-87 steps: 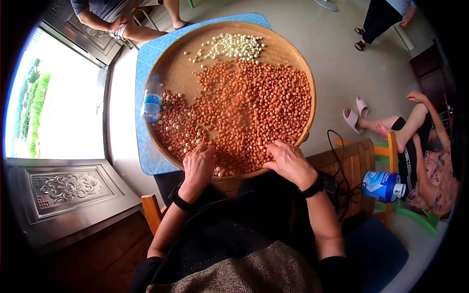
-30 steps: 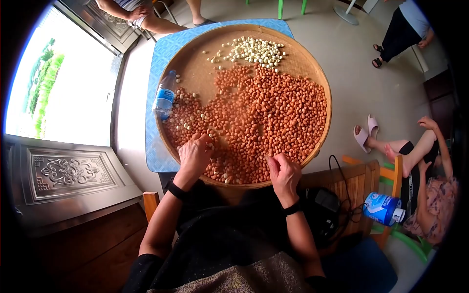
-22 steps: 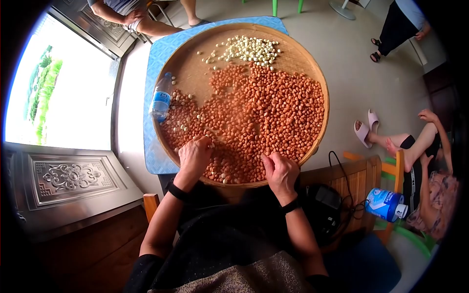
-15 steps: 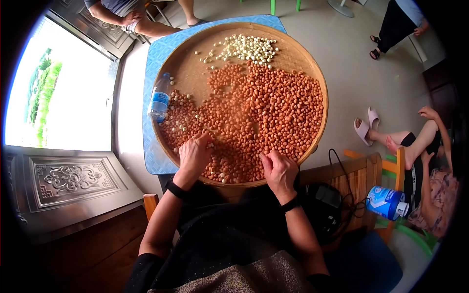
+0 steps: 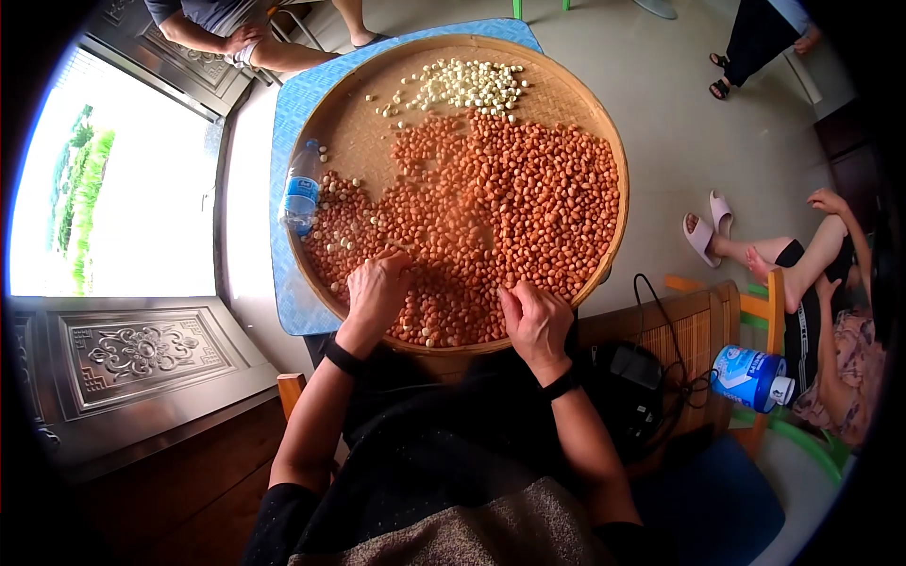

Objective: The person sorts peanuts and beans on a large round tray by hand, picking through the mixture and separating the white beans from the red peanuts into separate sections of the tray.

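Observation:
A wide round woven bamboo tray [image 5: 377, 141] holds many reddish-brown seeds [image 5: 547, 198], which look like lotus seeds. A smaller group of pale, peeled-looking seeds [image 5: 472, 85] lies at its far side, and a few more are scattered at the left. My left hand [image 5: 377, 291] is over the near left part of the brown seeds, fingers curled together. At the near rim, my right hand [image 5: 538, 325] has its thumb and forefinger pinched just above the seeds. Whatever either hand holds is hidden or too small to make out.
A plastic water bottle [image 5: 301, 193] lies at the tray's left edge, above a blue-covered table [image 5: 293, 292]. To the right are a bamboo chair [image 5: 703, 330] with a black bag [image 5: 623, 396], a cable and a blue-white container [image 5: 746, 377]. Other people sit or stand around.
The whole view has shifted slightly, so the tray appears a little higher and further left. Both hands stay near the same spots, the fingers still drawn together.

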### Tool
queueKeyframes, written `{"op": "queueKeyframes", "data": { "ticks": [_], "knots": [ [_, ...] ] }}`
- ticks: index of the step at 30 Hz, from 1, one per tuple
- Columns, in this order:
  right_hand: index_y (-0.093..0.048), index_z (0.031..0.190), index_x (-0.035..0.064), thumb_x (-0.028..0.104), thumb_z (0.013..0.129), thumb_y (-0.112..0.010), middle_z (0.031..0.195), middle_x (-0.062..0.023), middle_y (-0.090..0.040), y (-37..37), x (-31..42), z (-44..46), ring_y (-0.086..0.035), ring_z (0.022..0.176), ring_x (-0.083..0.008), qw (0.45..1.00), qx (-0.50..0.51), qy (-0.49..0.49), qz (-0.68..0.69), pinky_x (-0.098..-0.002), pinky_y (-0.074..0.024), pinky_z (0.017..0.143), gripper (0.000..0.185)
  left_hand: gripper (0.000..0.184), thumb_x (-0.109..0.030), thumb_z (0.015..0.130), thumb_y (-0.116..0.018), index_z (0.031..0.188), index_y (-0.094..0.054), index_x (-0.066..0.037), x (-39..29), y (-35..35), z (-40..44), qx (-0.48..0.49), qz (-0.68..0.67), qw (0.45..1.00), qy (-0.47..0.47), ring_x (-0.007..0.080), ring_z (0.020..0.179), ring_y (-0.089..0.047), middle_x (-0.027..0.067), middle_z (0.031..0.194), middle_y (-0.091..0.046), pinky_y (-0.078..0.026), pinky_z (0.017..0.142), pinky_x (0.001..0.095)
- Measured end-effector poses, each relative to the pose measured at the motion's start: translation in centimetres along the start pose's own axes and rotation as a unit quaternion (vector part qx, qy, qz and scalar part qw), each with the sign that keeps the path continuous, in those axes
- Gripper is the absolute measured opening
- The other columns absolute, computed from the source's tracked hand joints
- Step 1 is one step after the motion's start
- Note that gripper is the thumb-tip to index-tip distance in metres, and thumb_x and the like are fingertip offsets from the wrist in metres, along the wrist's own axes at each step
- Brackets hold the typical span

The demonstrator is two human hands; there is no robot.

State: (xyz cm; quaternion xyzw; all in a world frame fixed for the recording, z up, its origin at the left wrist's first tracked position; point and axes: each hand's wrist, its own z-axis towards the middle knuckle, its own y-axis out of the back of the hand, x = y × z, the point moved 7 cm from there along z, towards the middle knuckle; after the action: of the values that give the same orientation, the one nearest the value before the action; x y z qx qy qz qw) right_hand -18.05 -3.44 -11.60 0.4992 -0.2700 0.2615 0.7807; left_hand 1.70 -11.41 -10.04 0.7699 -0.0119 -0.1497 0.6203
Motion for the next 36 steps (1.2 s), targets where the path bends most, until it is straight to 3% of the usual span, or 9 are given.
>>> {"op": "queueKeyframes", "data": {
  "ticks": [27, 30, 31, 34, 36],
  "knots": [
    [-0.048, 0.061, 0.0062, 0.014, 0.075, -0.061, 0.054, -0.0081, -0.053, 0.0, 0.3, 0.0, -0.053, 0.047, -0.0249, 1.000, 0.006, 0.001, 0.002, -0.0330, -0.0401, 0.044, 0.021, 0.007, -0.013, 0.073, -0.054, 0.073, -0.058, -0.006, -0.7, 0.5, 0.3, -0.046, 0.028, 0.997, -0.062, 0.0278, 0.065, -0.057, 0.0088, 0.074, -0.059, -0.043, 0.054, 0.0389],
    [-0.047, 0.064, 0.0049, 0.011, 0.076, -0.060, 0.055, -0.0099, -0.052, 0.0, 0.2, -0.1, -0.053, 0.049, -0.0273, 1.000, 0.010, -0.004, 0.021, -0.0340, -0.0413, 0.046, 0.018, 0.011, -0.018, 0.069, -0.060, 0.070, -0.061, -0.007, 1.3, 2.6, 0.1, -0.022, -0.043, 0.999, 0.005, 0.0210, 0.058, -0.058, 0.0080, 0.063, -0.059, -0.044, 0.053, 0.0322],
    [-0.047, 0.062, 0.0056, 0.012, 0.075, -0.060, 0.054, -0.0089, -0.053, -0.1, 0.1, -0.2, -0.053, 0.048, -0.0259, 1.000, 0.010, -0.005, 0.019, -0.0332, -0.0405, 0.045, 0.020, 0.011, -0.018, 0.068, -0.061, 0.069, -0.062, -0.007, 1.8, 3.1, 0.1, -0.032, -0.036, 0.999, -0.021, 0.0198, 0.055, -0.058, 0.0065, 0.060, -0.059, -0.044, 0.052, 0.0313],
    [-0.048, 0.062, 0.0055, 0.012, 0.075, -0.060, 0.054, -0.0088, -0.053, 0.0, 0.2, -0.1, -0.053, 0.048, -0.0259, 1.000, 0.010, -0.002, 0.024, -0.0332, -0.0406, 0.045, 0.019, 0.013, -0.019, 0.067, -0.063, 0.070, -0.063, -0.006, 3.5, 3.5, 0.5, 0.080, -0.049, 0.995, -0.026, 0.0192, 0.057, -0.059, 0.0069, 0.062, -0.060, -0.046, 0.054, 0.0310],
    [-0.048, 0.064, 0.0048, 0.010, 0.075, -0.060, 0.054, -0.0097, -0.052, 0.0, 0.2, -0.1, -0.054, 0.050, -0.0273, 1.000, 0.011, 0.000, 0.021, -0.0337, -0.0417, 0.046, 0.017, 0.012, -0.019, 0.069, -0.061, 0.071, -0.062, -0.007, 4.5, 4.2, 1.8, 0.081, -0.053, 0.995, -0.022, 0.0215, 0.060, -0.059, 0.0081, 0.066, -0.061, -0.046, 0.057, 0.0335]
  ]
}}
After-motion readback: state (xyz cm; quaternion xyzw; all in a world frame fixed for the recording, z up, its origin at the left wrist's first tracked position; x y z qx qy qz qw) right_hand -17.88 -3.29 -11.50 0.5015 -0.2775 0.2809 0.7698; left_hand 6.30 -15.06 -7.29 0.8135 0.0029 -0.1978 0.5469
